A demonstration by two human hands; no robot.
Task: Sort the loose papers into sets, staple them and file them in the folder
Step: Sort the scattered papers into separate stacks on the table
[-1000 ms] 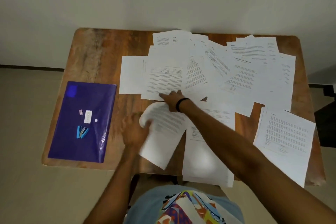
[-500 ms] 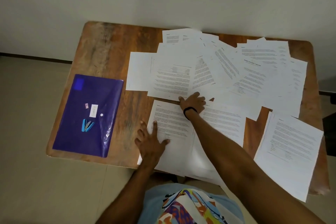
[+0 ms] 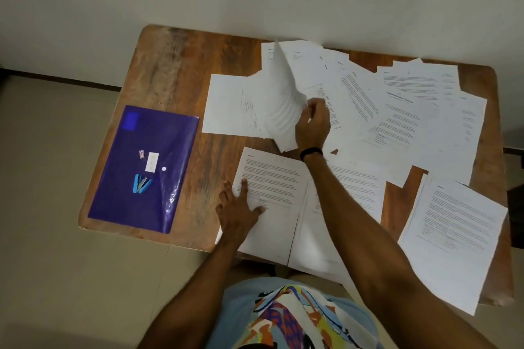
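Presently the right hand [image 3: 312, 125] reaches across to the far half of the wooden counter [image 3: 170, 71]. Its grip is clamped on a lifted sheet [image 3: 280, 99], thumb and fingers pinching the near right edge. That sheet stands curled and nearly upright above the loose papers [image 3: 411, 110], which lie fanned and overlapping across the far and right parts of the counter. A black wristband [image 3: 311, 153] sits on the right wrist.

The left hand [image 3: 238, 207] lies flat, its grip apart and fingers spread, pressing the left edge of the near-left pile [image 3: 272, 178], which hangs a little over the near edge. Just beside it, under the right forearm, lies a middle pile [image 3: 360, 187]. Well to the right, a third pile [image 3: 456, 235] lies tilted and juts past the near edge.

On the left part of the counter, apart from all the paper, the purple folder [image 3: 141, 195] lies flat and closed. On top of it rest a blue stapler [image 3: 141, 183] and, a little farther back, a small box [image 3: 141, 153] beside a white label [image 3: 151, 161].
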